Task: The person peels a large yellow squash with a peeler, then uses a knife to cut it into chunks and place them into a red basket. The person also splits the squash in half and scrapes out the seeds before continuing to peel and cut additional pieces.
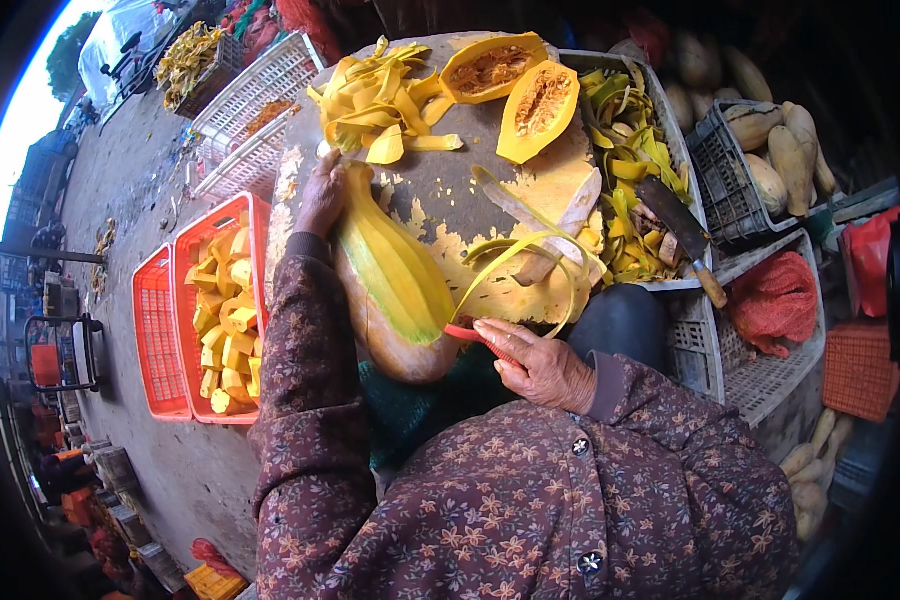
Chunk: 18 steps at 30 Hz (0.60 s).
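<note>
My left hand (320, 196) grips the narrow neck end of a long pumpkin (397, 277), which lies tilted over the near edge of a worn board (435, 202). Its upper face is peeled to yellow and green; tan rind covers the lower side and the near end. In my right hand (536, 364) is a red-handled peeler (484, 341), its head at the pumpkin's near end. A long thin strip of peel (529, 244) curls up beside the peeler. More rind strips (570, 217) lie on the board to the right.
Two halved pumpkins with seeds (538, 105) and a heap of yellow peelings (382, 97) lie at the board's far side. A cleaver (675, 217) rests across a crate of peelings (634, 165). Red crates (184, 330) at left hold pumpkin chunks (229, 322). Whole pumpkins (791, 150) fill a dark crate.
</note>
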### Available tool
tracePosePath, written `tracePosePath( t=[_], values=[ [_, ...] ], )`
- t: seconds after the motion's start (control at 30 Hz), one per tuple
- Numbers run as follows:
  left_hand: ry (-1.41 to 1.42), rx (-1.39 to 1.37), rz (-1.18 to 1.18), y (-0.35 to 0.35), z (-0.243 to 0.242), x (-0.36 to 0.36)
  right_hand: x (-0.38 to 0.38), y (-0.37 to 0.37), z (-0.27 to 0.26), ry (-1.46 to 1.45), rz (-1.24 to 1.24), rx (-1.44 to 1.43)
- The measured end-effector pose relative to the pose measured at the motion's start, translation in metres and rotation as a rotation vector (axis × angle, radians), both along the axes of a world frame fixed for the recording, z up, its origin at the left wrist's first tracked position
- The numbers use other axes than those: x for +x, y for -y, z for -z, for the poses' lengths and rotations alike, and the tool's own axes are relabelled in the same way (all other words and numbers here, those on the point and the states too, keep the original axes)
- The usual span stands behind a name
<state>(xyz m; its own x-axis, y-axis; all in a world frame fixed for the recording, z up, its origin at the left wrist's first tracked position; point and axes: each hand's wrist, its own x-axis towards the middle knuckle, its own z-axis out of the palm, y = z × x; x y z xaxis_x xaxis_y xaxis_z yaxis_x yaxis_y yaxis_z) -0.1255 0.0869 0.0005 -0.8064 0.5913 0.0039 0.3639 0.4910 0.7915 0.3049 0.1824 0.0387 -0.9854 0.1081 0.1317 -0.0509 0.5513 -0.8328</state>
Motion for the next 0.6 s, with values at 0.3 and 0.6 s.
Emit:
tracePosePath(
  t=[0.3,0.6],
  values=[
    [0.029,0.039,-0.005,0.002,-0.008,0.010,-0.008,-0.023,-0.026,-0.166,0.160,0.066],
    [0.285,0.259,-0.034,0.006,-0.013,0.013,-0.150,-0.043,-0.019,-0.220,0.151,0.203]
  ],
)
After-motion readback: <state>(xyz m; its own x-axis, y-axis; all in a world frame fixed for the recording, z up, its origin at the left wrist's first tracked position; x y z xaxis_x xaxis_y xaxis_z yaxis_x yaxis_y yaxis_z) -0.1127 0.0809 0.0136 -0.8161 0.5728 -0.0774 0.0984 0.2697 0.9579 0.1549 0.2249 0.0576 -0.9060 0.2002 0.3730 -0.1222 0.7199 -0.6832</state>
